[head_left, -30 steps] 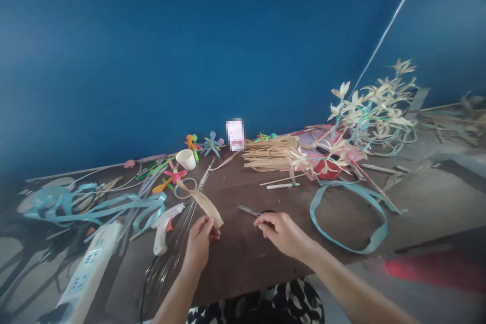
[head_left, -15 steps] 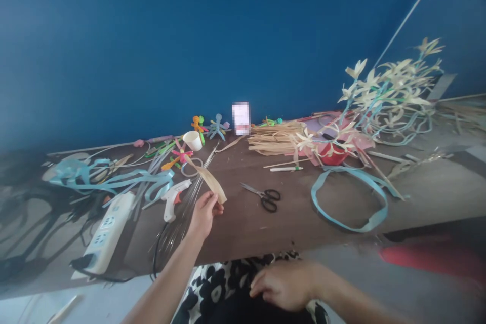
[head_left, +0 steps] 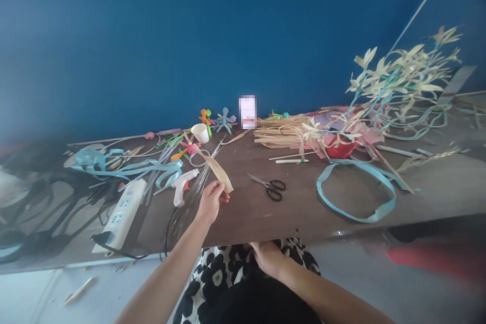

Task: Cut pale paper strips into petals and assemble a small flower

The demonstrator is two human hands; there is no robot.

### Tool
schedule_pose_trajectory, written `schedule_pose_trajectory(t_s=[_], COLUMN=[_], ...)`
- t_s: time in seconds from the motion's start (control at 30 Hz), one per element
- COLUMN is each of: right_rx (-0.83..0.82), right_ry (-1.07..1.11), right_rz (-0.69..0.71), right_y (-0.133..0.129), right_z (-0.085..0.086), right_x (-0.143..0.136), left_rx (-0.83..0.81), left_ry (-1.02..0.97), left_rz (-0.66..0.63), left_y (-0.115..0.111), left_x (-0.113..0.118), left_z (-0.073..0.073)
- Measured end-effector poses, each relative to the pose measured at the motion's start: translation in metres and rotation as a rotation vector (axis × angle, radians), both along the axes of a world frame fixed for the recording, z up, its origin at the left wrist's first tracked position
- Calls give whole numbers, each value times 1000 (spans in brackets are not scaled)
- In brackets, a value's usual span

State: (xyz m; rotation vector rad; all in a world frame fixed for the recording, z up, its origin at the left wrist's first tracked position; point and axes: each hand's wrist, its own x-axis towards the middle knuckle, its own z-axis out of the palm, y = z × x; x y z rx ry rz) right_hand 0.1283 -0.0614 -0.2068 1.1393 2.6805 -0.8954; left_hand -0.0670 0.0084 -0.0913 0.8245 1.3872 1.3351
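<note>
My left hand (head_left: 213, 201) pinches the lower end of a tan husk strip (head_left: 217, 169) above the dark table. My right hand (head_left: 268, 258) is low over the patterned cloth on my lap, at the table's front edge; its fingertips are hard to make out. Black-handled scissors (head_left: 274, 188) lie to the right of the strip. Left of my left hand are a white glue gun (head_left: 183, 186) and a bundle of thin wires (head_left: 197, 182). A pile of tan strips (head_left: 281, 131) lies farther back.
On the left are a power strip (head_left: 123, 215) and blue ribbon (head_left: 91, 159). A paper cup (head_left: 200, 133) stands at the back. To the right are a blue ribbon loop (head_left: 322, 192), a white pen (head_left: 291, 161), a red object (head_left: 340, 147) and husk flowers (head_left: 402, 73).
My right hand has moved up and slightly left toward the table edge. The view has shifted a little; my left hand still holds the strip.
</note>
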Motion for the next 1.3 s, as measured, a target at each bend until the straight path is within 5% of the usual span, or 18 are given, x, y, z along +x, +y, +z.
schedule_pose_trajectory(t_s=[0.07,0.27,0.57,0.7,0.8,0.93,1.13,1.3], right_rx=[50,114,246,189,151,186,-133,-282], right_ry=[15,-118,52,-33,-140,-68,-133,-122], right_rz=[-19,237,168,378,389,270,343,350], right_y=[-5,-15,1,-7,-5,6,22,32], right_z=[-4,-25,6,-7,-5,32,99,133], right_x=[3,-5,29,8,-12,6,69,80], left_rx=[2,26,51,39,23,29,35,41], left_ry=[9,59,85,97,78,61,63,57], left_rz=[2,27,8,38,69,59,26,18], left_y=[0,0,-2,-1,1,1,-1,-2], left_x=[1,6,6,8,7,5,3,1], left_z=[1,1,2,3,4,5,3,0])
